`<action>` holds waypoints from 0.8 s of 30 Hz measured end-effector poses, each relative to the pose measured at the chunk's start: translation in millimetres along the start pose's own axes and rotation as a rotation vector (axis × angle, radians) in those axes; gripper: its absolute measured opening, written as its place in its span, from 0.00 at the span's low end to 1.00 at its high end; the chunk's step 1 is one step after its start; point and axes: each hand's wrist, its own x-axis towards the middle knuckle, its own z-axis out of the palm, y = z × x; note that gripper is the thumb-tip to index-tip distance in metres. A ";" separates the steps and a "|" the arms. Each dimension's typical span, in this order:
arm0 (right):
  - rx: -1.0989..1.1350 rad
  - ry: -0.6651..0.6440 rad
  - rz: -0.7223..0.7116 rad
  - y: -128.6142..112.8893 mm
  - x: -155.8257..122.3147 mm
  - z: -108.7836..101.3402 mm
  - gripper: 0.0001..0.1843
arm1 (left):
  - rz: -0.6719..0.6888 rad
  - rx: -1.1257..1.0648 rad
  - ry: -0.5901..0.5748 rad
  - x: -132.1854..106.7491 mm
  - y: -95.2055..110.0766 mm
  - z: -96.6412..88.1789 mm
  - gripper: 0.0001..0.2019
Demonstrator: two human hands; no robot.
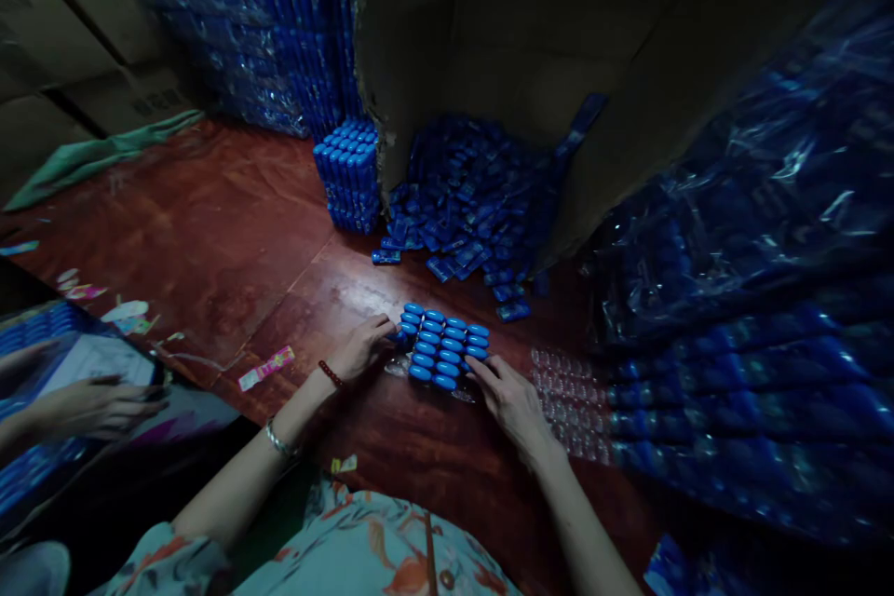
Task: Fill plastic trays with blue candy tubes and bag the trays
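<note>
A small block of blue capsule-shaped items [444, 346] sits in rows in a clear plastic tray on the red-brown table [230, 242]. My left hand [361, 346] touches the block's left edge, fingers curled and pinched around one blue piece. My right hand [512, 400] rests at the block's right front corner, fingers stretched out against it and holding nothing. An empty clear blister tray [567, 391] lies just right of my right hand.
A heap of loose blue items [475, 205] spills from a tipped cardboard box [531, 37]. A stacked block of them [349, 172] stands beside it. Wrapped blue packs [754, 298] pile up at right. Another person's hand [90, 405] works at left. Paper scraps [266, 367] litter the table.
</note>
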 end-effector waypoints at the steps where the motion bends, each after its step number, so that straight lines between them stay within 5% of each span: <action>1: 0.012 0.005 -0.004 0.9 0.2 0.8 0.16 | -0.019 0.019 0.006 -0.4 -0.2 -0.1 0.07; 10: -0.013 -0.020 -0.056 4.8 3.2 0.9 0.17 | 0.166 0.287 -0.213 7.3 18.8 1.5 0.13; 13: 0.004 0.005 -0.031 10.8 -1.5 -1.5 0.18 | 0.248 0.280 -0.116 2.2 14.0 -7.6 0.11; 16: 0.008 0.168 0.246 28.5 3.8 -6.6 0.20 | 0.224 0.170 0.115 10.4 4.7 -19.2 0.11; 19: -0.004 0.207 0.684 56.5 26.5 -9.6 0.24 | -0.064 0.028 0.322 50.3 -3.4 -23.8 0.14; 21: 0.009 0.084 0.868 75.2 46.1 -6.3 0.29 | -0.190 0.000 0.263 90.3 -8.1 -20.6 0.13; 24: 0.051 -0.026 0.900 95.5 67.5 6.4 0.34 | -0.198 -0.011 0.174 146.6 -13.4 -9.1 0.13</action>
